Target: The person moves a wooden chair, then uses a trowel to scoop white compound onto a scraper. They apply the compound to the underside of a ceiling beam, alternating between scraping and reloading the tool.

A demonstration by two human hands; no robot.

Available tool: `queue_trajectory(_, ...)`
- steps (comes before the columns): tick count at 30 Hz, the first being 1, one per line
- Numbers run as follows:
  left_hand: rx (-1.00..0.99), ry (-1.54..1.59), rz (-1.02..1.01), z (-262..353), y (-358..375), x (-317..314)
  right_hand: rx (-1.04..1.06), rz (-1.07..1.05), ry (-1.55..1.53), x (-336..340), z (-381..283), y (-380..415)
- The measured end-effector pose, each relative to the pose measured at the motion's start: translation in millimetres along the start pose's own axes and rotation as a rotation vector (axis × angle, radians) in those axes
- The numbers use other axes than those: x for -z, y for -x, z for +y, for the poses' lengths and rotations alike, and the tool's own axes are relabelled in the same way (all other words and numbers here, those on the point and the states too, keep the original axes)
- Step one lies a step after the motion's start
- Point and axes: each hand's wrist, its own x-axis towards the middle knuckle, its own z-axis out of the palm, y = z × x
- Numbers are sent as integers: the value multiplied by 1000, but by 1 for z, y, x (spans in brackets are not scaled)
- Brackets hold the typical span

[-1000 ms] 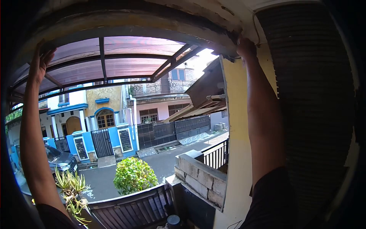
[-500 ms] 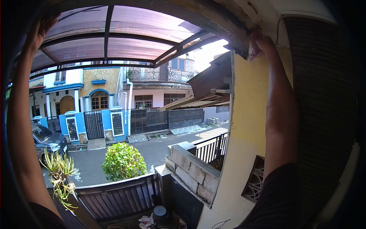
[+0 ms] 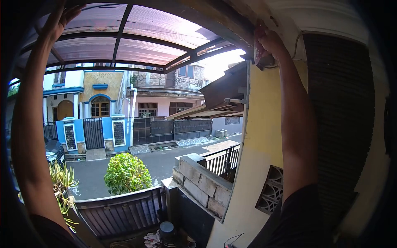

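Head-camera view, near to far. Closest to me, the left arm [image 3: 31, 124] and the right arm [image 3: 300, 124] rise steeply along the two sides of the frame from dark sleeves. In the upper right of the frame I see the reddish, pale-patterned cloth [image 3: 259, 50]; its long axis runs nearly vertical, with the loose end pointing down. The right hand [image 3: 271, 42] is clamped on the cloth, fingers curled around it and the wrist bent toward the frame's centre. In the upper left, the left hand [image 3: 62, 20] is raised, its fingers straightened and apart, slanting up and to the right; I cannot tell whether they touch the dark edge above.

The cloth lies at the lower end of the dark beam [image 3: 225, 18], just above the yellow wall [image 3: 264, 103]. A translucent canopy [image 3: 165, 29] spans the top of the frame. At lower centre stand a dark bucket [image 3: 167, 232] and, behind it, a slatted gate [image 3: 124, 213]. Farther off I see a round bush [image 3: 128, 173], the grey street [image 3: 89, 173] and, at centre left, a blue-fronted house [image 3: 107, 128].
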Motion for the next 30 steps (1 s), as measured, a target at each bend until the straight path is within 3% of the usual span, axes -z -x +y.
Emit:
queue_trajectory(3,-6,4,-44,1,0,4,5,-51,121,1,-60,12)
queue_trajectory(5,3,18,-65,3,0,7,120,-276,52,20,-115,27)
queue_trajectory(9,7,-25,155,27,32,-16,243,-369,132,25,-184,42)
queue_trajectory(12,-2,16,-39,9,6,11,568,-570,68,9,-198,16)
queue_trajectory(13,-29,23,-105,-10,-23,33,513,-242,253,-27,-198,6)
queue_trajectory(15,-86,30,-189,-40,-58,56,397,20,448,-56,-224,4)
queue_trajectory(19,-62,25,-159,-25,-42,42,538,4,636,-62,-301,8)
queue_trajectory(24,34,146,-160,-15,-37,37,280,-119,315,-20,-373,47)
queue_trajectory(28,12,156,-164,-6,-28,29,245,-35,250,0,-362,64)
queue_trajectory(30,14,149,-168,-9,-26,29,170,57,201,22,-319,79)
